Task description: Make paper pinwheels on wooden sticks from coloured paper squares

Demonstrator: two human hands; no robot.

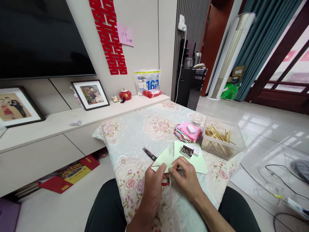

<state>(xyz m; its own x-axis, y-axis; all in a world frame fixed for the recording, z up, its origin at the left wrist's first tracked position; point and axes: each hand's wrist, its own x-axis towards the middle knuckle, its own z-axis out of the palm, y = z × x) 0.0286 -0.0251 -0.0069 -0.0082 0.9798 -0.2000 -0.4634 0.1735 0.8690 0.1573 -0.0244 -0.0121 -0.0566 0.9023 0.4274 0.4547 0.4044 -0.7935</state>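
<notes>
Between my two hands is a piece of pale green paper (165, 154), partly folded or cut. My left hand (154, 182) grips its near left edge, thumb on top. My right hand (185, 175) pinches the paper's near edge beside the left thumb. Scissors (150, 154) lie under the paper, blades pointing away to the left, with a bit of red handle showing below my hands. Just beyond my right hand, a small open box of metal pins or tacks (187, 150) rests on another pale green sheet (201, 164).
A stack of coloured paper (181, 132) carries a small white box (191, 129). To its right stands a clear plastic bin (223, 151) of thin wooden sticks (217, 134). A flowered cloth (130, 129) covers the table. Behind it runs a white cabinet (58, 124) with framed photos.
</notes>
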